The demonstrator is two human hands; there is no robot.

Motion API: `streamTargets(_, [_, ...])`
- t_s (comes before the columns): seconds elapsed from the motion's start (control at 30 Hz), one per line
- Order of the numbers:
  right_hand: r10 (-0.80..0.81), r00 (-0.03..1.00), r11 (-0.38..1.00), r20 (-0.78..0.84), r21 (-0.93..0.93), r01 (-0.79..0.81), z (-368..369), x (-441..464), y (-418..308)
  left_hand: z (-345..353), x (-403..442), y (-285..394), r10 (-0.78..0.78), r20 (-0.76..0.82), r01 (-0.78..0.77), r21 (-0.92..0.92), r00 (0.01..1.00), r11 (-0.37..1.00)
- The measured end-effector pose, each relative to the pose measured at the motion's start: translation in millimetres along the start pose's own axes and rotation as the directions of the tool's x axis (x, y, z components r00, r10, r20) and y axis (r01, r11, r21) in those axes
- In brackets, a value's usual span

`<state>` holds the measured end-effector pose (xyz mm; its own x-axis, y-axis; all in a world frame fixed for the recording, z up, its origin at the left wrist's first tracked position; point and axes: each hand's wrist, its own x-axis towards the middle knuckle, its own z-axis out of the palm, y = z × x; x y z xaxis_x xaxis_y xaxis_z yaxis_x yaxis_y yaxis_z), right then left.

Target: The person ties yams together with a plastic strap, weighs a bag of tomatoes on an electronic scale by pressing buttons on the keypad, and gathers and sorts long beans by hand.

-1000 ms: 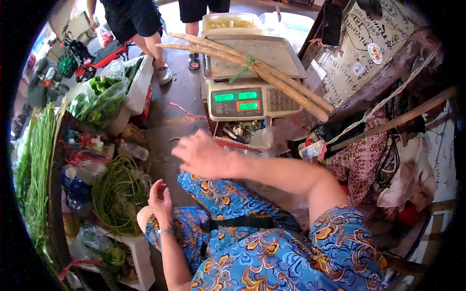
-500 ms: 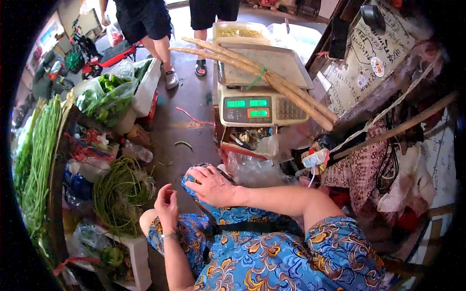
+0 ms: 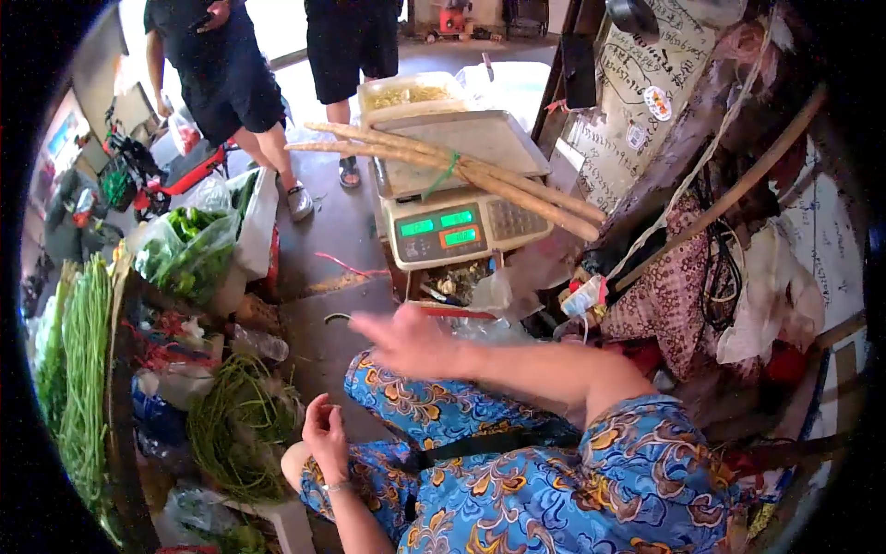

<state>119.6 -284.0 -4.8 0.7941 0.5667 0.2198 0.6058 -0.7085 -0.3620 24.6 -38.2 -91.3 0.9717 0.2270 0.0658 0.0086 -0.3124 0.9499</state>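
Where the right hand (image 3: pixel 411 343) is in the head view: raised and blurred near the blue patterned clothing (image 3: pixel 369 392) at the knee, empty, one finger stretched leftward; I cannot tell how the other fingers stand.
Left hand (image 3: pixel 325 432): by the other knee, empty, fingers loosely curled, thumb apart from them.
Brown sticks (image 3: pixel 517 198): beyond the right fingers, well apart from them, lying across the scale (image 3: pixel 411 254), a green tie (image 3: pixel 441 175) around them.
Scale display (image 3: pixel 456 219): beyond the right fingers, lit green, digits too blurred to read surely.
Written board (image 3: pixel 614 120): beyond the right fingers and rightward, handwritten characters and numbers, mostly illegible.
Round sticker (image 3: pixel 657 103): on that board, lettering unreadable.
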Motion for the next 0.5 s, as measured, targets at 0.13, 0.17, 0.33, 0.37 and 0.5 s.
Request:
streamTargets(0.13, [0.519, 0.844, 0.855, -0.134, 0.094, -0.511, -123, 7, 49, 1, 0, 5, 0.005, 0.027, -0.005, 0.020, 1.000, 1.000])
streamTargets(0.17, [0.576, 0.791, 0.814, -0.208, 0.051, -0.579, -133, 10, 90, 0, 1, 2, 0.009, 0.023, -0.009, 0.027, 1.000, 1.000])
streamTargets(0.33, [0.579, 0.646, 0.701, -0.497, -0.102, -0.706, -205, -18, 180, -1, -4, 11, -0.017, 0.022, 0.017, 0.012, 1.000, 1.000])
streamTargets(0.37, [0.553, 0.640, 0.724, -0.534, -0.071, -0.686, -203, -18, 174, -2, -3, 0, 0.012, 0.032, -0.013, 0.029, 0.999, 1.000])
streamTargets(0.5, [0.401, 0.733, 0.862, -0.549, -0.043, -0.504, -170, -20, 154, -2, -5, 6, -0.035, 0.051, 0.031, 0.081, 0.998, 0.996])
